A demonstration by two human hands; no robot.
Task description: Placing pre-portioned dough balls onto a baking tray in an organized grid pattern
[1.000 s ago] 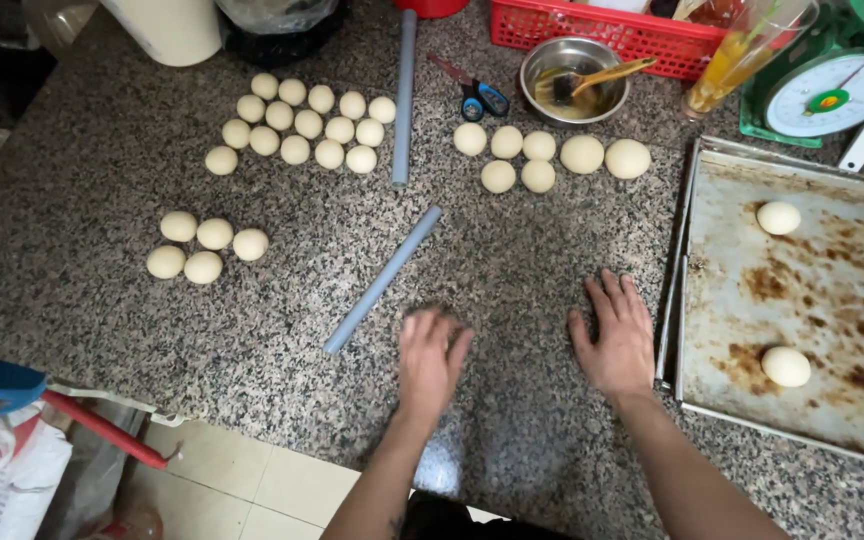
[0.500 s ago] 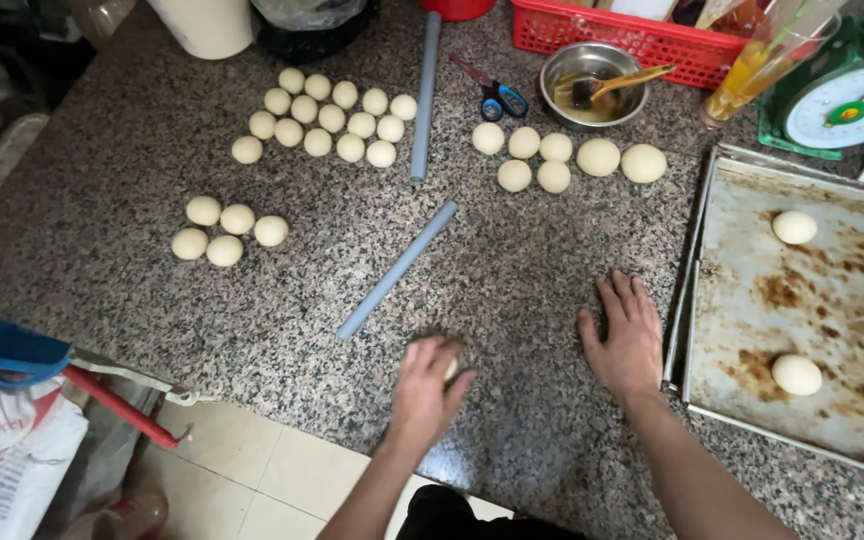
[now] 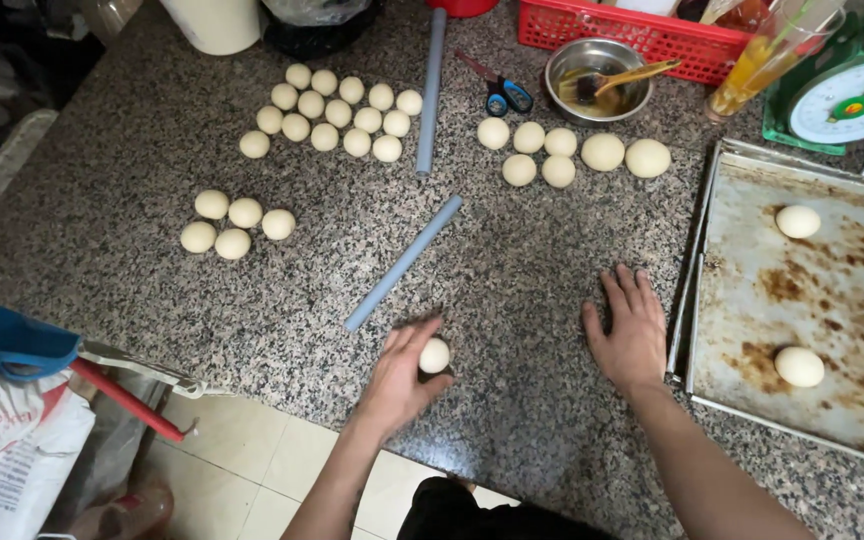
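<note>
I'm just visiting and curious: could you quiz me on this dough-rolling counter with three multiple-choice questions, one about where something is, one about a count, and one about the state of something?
1. Where does the round steel bowl with the brush stand?
A. In front of the red plastic basket
B. On the baking tray
C. Beside the group of five balls

2. How many pale dough balls lie on the stained metal baking tray?
A. Five
B. Two
C. None

3. What is the left hand doing?
A. Lying flat on the counter
B. Holding the grey rod
C. Holding one small dough ball

Answers:
1 A, the steel bowl stands just in front of the red basket.
2 B, only two balls lie on the tray.
3 C, the left hand holds a small dough ball, while the right hand lies flat on the granite counter.
</note>
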